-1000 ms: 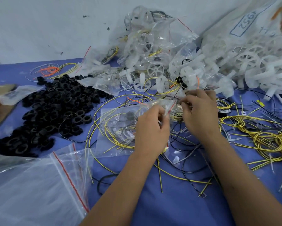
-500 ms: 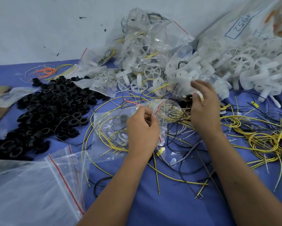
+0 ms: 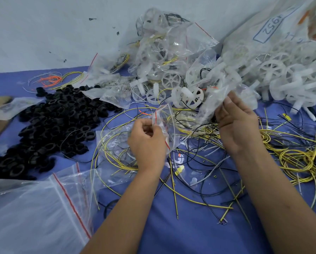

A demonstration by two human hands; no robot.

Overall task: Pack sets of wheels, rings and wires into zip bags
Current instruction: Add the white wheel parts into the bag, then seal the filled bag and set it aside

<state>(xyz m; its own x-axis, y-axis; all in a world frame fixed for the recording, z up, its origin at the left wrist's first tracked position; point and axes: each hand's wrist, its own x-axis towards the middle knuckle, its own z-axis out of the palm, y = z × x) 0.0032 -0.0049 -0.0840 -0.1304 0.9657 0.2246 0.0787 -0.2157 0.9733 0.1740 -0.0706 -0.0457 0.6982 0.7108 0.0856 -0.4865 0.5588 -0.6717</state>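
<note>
My left hand (image 3: 147, 142) pinches the red-striped mouth of a small clear zip bag (image 3: 162, 123) that lies over yellow and black wires (image 3: 117, 153). My right hand (image 3: 236, 123) is raised to the right of it and grips a crumpled clear zip bag (image 3: 211, 105) at the edge of the white wheel heap. White spoked wheels (image 3: 192, 96) lie just behind both hands. Black rings (image 3: 53, 123) form a large pile at the left.
Packed bags (image 3: 164, 52) are stacked against the wall behind. A big sack of white wheels (image 3: 281, 70) fills the back right. Tangled yellow wires (image 3: 300, 158) lie at the right; empty zip bags (image 3: 43, 208) lie front left. Orange wires (image 3: 51, 79) lie at the far left.
My right hand has left the bag held by my left hand, reached up to the wheel heap and taken hold of a clear bag there. My left hand keeps its bag.
</note>
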